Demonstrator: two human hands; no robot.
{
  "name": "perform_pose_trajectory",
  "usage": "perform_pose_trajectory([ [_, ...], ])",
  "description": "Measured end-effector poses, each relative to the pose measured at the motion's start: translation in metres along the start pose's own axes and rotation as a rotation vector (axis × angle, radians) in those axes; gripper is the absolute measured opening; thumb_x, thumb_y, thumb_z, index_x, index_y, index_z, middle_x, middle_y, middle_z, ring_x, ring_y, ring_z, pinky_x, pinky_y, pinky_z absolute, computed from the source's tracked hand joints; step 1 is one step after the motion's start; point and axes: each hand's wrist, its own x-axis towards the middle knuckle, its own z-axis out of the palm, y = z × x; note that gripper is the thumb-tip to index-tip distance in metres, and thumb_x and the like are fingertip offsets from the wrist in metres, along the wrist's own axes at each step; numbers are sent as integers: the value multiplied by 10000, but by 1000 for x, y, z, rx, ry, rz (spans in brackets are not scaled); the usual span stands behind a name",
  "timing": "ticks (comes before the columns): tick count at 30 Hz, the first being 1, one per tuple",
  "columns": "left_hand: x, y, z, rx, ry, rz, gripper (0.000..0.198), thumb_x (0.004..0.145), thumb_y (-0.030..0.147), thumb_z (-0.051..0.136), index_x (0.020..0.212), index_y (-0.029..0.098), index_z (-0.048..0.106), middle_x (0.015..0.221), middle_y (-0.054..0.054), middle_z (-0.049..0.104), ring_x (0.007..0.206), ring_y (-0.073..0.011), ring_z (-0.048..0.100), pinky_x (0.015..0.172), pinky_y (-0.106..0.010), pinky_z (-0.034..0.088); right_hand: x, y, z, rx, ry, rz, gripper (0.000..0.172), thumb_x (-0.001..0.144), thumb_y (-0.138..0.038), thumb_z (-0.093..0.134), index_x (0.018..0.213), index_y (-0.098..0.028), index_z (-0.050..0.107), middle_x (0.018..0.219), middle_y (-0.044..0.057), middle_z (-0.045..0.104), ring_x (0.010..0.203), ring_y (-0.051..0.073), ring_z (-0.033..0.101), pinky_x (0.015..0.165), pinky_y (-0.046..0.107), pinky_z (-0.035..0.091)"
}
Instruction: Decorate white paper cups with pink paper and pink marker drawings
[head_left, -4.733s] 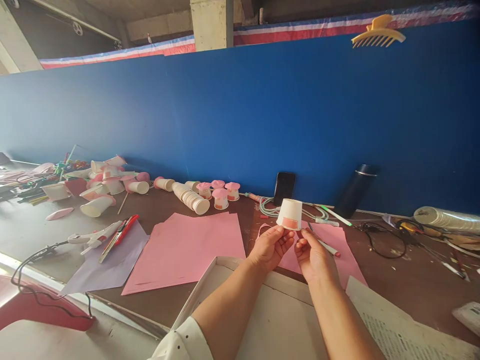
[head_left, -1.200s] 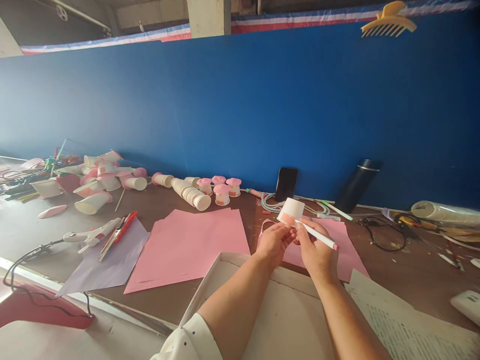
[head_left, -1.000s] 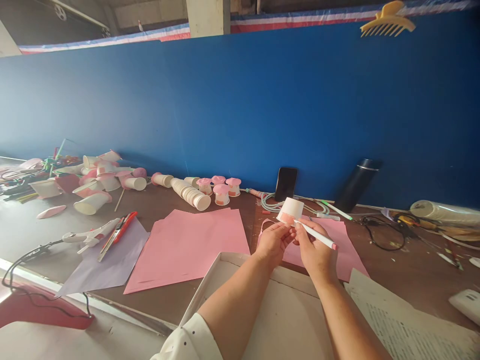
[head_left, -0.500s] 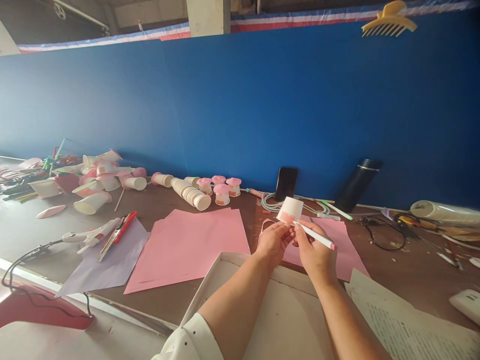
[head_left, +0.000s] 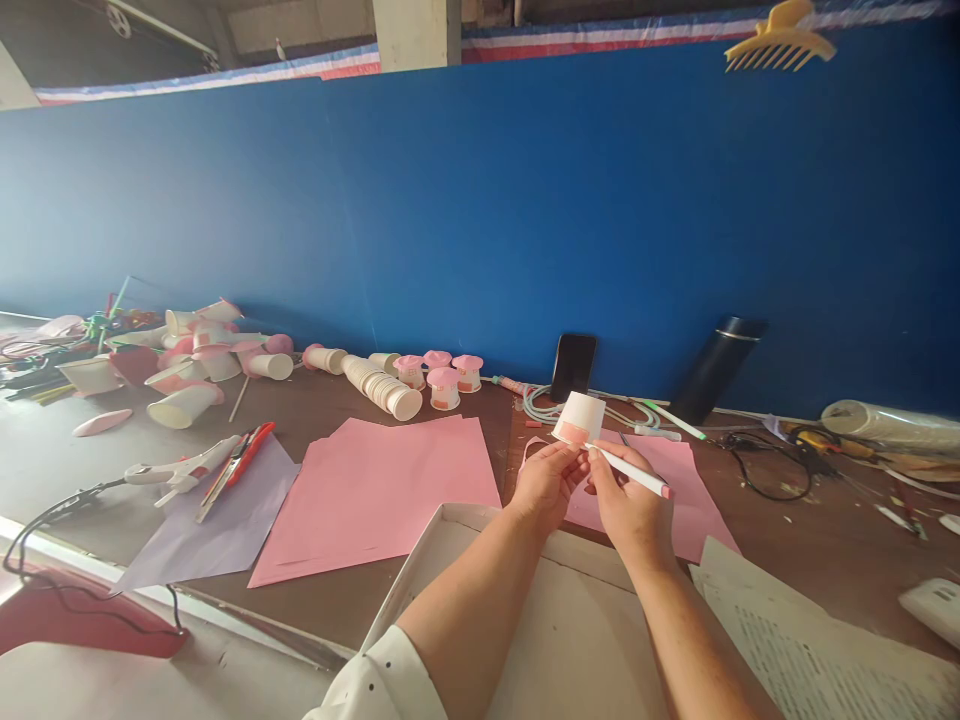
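My left hand [head_left: 553, 482] grips a white paper cup [head_left: 580, 411] by its lower rim; the cup is upside down, with a pink-orange patch on its side. Held in my right hand [head_left: 630, 505] is a white marker pen [head_left: 628, 470] with a pink end, its tip against the cup near the patch. Both hands are over a pink paper sheet [head_left: 682, 490] and the far edge of a shallow white box [head_left: 439, 530]. Several small cups with pink tops [head_left: 444, 390] stand by the blue partition. To their left lies a stack of paper cups [head_left: 381, 388].
Pink sheets [head_left: 382, 495] lie left of my arms, beside a purple sheet [head_left: 225, 530] bearing a red utility knife [head_left: 234, 470] and a glue gun [head_left: 180, 470]. A phone [head_left: 574, 367] and black bottle [head_left: 716, 370] lean against the partition [head_left: 480, 220]. Printed paper [head_left: 810, 640] lies right.
The cup has tilted slightly and shifted a little to the left in my left hand. The pen and both arms have stayed nearly still.
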Motion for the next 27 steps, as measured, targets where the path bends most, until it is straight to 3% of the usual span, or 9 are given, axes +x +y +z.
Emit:
perform_pose_trajectory([
  [11,3,-2,-2,-10,-10,16,213,664,230,772,763,90,647,732,-39,613,681,-87,566,738,-225,439,0,-1,0,-40,6,-37,348,827,-478,548,927,-165,663,723,86,693,613,191,645,588,306,517],
  [27,2,-2,-1,-26,10,29,177,675,205,758,744,110,624,704,-28,612,659,-90,576,715,-220,453,-1,-2,0,-26,19,-26,371,821,-491,548,937,-161,671,790,107,706,671,207,663,608,314,527],
])
